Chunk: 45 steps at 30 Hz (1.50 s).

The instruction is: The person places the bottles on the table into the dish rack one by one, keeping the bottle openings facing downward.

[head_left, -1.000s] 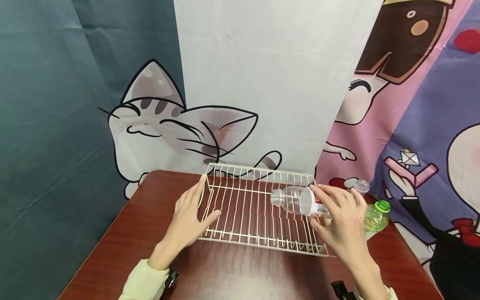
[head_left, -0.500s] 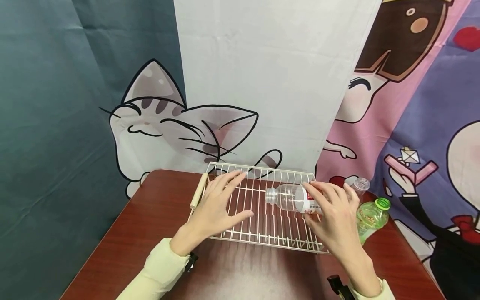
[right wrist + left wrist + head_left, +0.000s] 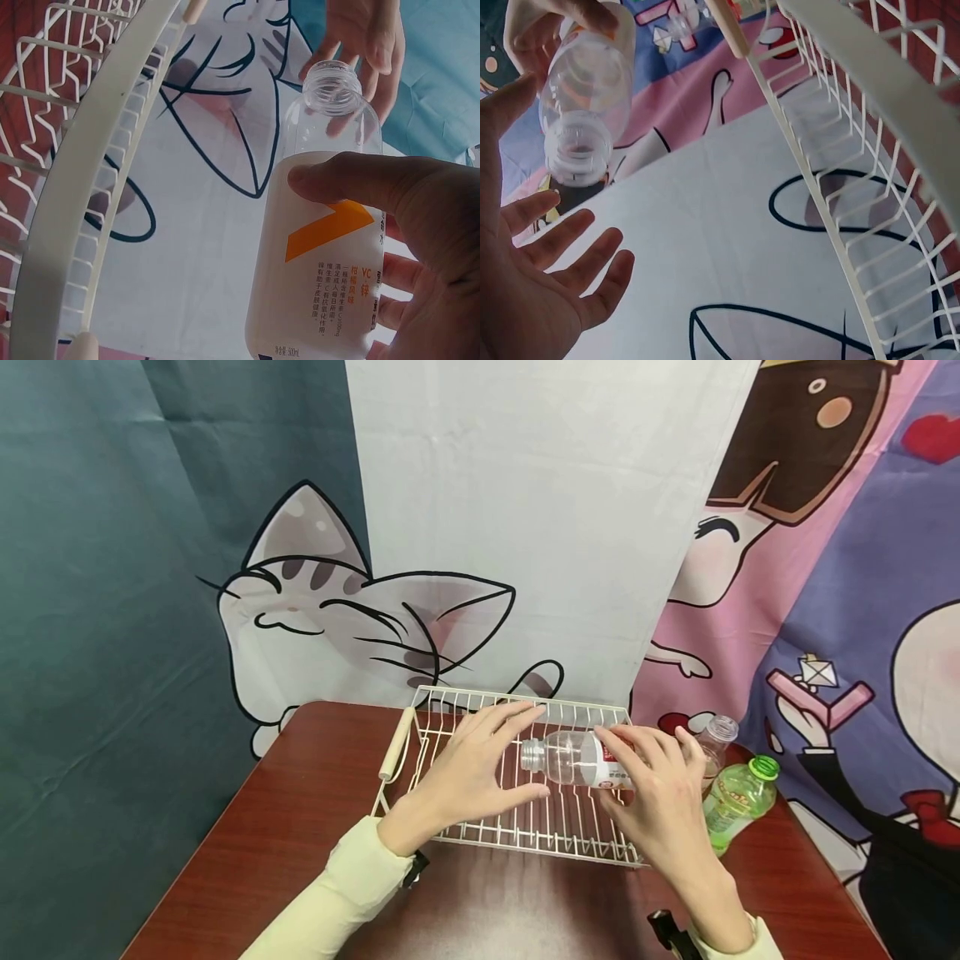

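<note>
First: A person holds a clear bottle (image 3: pixel 573 758) on its side over a white wire rack (image 3: pixel 517 848), its threaded neck (image 3: pixel 534 754) pointing toward the left hand (image 3: pixel 468 768).

Second: And the grip?

First: The right hand (image 3: pixel 663 785) pinches the labelled body, thumb pressed against the white label (image 3: pixel 289 292). The left hand is spread, its thumb and fingers on either side of the neck, seemingly without contact.

Second: How is such a bottle likely to handle?

First: Light, by the look of it: uncapped, with no liquid visible. The thin plastic would probably dent under a hard squeeze but hardly break. The bare shoulder is likely slicker than the label, so the labelled body looks the surest hold, with the stiffer neck good for a second hand.

Second: What has changed from a second earlier?

First: The left hand, then at the rack's left end, has come across to the neck, leaving the wooden handle (image 3: pixel 397 743) in plain view. The bottle and right hand have shifted slightly left, baring more of the green bottle (image 3: pixel 738 802) on the table (image 3: pixel 315 777).
</note>
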Tool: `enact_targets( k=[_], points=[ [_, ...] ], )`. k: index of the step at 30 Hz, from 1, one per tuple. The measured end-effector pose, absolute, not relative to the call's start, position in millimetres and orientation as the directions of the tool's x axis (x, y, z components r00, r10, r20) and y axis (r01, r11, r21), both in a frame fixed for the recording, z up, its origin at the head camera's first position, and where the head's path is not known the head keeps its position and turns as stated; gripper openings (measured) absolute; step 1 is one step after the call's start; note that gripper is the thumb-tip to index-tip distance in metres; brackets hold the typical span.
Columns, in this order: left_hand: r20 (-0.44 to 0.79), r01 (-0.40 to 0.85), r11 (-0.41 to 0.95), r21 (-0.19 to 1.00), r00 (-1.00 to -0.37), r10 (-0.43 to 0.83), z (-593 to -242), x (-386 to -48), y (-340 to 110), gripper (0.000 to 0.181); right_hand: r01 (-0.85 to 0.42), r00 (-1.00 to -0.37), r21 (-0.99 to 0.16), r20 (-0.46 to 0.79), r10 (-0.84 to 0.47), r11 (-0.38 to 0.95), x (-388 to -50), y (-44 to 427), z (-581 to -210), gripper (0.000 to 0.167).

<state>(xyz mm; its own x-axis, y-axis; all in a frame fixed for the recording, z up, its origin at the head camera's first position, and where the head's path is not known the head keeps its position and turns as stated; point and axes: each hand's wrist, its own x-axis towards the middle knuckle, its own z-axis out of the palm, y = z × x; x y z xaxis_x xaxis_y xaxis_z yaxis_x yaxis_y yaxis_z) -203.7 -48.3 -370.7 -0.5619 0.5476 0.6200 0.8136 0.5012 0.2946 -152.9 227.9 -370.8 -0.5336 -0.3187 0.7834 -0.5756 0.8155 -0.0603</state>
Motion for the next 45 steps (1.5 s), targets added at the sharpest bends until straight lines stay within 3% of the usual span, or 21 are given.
enact_targets(
  k=[4, 13, 23, 36, 42, 45],
  points=[
    [0.593, 0.822, 0.485, 0.300, -0.559, 0.580, -369.5, -204.4, -39.6, 0.093, -0.574, -0.549, -0.079, 0.776, -0.311, 0.815, -152.8, 224.9, -371.8, 0.087],
    [0.565, 0.837, 0.445, 0.318, -0.544, 0.620, -374.3, -206.4, -28.8, 0.084, -0.604, -0.501, -0.047, 0.799, -0.333, 0.795, -153.9, 217.3, -372.8, 0.095],
    [0.581, 0.836, 0.436, 0.332, -0.545, 0.604, -378.8, -204.4, -30.1, 0.078, -0.603, -0.503, -0.047, 0.797, -0.334, 0.796, -153.0, 214.2, -376.3, 0.101],
    [0.602, 0.827, 0.390, 0.404, -0.562, 0.568, -383.5, -201.5, -33.2, 0.075, -0.618, -0.534, -0.104, 0.783, -0.319, 0.779, -151.6, 213.4, -379.0, 0.095],
    [0.601, 0.795, 0.422, 0.435, -0.605, 0.521, -386.0, -201.4, -38.3, 0.074, -0.647, -0.506, -0.225, 0.841, -0.190, 0.729, -150.6, 214.3, -378.5, 0.075],
    [0.596, 0.779, 0.414, 0.471, -0.627, 0.501, -387.9, -200.7, -40.8, 0.076, -0.641, -0.484, -0.302, 0.872, -0.067, 0.706, -150.5, 215.4, -379.6, 0.078]
  ],
)
